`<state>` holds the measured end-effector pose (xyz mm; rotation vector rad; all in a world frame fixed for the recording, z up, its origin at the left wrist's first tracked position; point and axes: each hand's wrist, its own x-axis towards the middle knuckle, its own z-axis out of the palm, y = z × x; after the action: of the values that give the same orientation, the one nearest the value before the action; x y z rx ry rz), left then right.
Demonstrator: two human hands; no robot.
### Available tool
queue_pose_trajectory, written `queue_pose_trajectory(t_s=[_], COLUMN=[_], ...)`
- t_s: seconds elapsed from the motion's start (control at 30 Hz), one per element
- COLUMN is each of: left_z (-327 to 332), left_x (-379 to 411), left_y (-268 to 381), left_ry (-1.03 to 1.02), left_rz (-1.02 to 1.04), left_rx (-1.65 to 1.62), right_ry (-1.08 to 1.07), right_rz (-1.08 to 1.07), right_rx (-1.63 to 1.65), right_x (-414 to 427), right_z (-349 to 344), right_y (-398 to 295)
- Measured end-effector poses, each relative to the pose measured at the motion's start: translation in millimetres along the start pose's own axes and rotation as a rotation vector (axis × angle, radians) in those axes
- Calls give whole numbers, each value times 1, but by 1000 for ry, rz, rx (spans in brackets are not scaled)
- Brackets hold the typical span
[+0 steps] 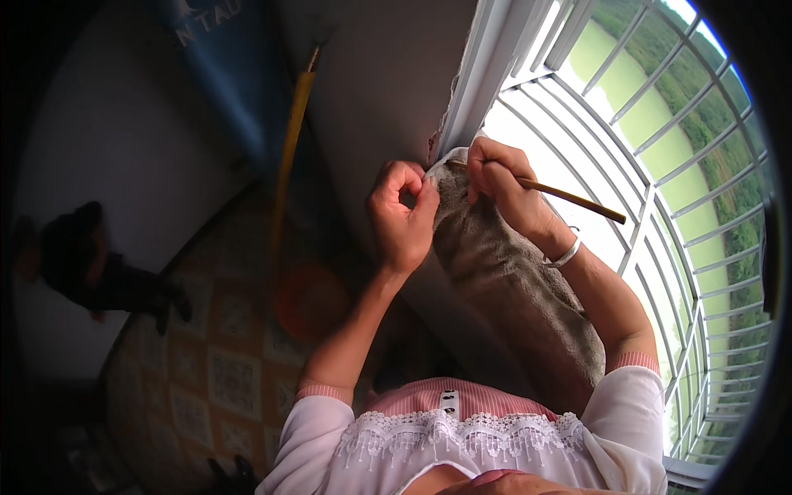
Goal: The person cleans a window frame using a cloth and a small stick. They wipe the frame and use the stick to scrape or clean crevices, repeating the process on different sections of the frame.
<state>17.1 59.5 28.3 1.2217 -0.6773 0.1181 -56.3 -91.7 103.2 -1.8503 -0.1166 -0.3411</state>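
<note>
A grey-brown plush cloth (516,272) lies along the window ledge in front of me, its far end against the window frame. With thumb and forefinger curled into a ring, my left hand (402,213) pinches the pale edge of the cloth at its far left corner. My right hand (504,179) grips a thin brown stick (578,201), whose back end sticks out to the right past my wrist. The stick's front end reaches over the cloth near the left fingertips. My right fingers partly hide the stick and the cloth's far corner.
A white window frame (489,74) rises beyond the cloth; metal window bars (646,204) curve along the right. On the left are a yellow pole (294,130), a blue item (232,80) bearing writing, a dim orange round object (312,303) and a person in dark clothes (93,266) on the tiled floor (235,380).
</note>
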Motion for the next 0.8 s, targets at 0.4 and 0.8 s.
queue_pose_trajectory(t_s=[0.4, 0.8], left_z=[-39, -60], left_x=[-37, -75], left_y=[26, -1], left_ry=[68, 189], left_rz=[116, -18], left_rx=[400, 367], right_ry=[-95, -55], right_rz=[-156, -200], right_rx=[-564, -557], right_x=[19, 29], right_z=[11, -4], right_y=[12, 47])
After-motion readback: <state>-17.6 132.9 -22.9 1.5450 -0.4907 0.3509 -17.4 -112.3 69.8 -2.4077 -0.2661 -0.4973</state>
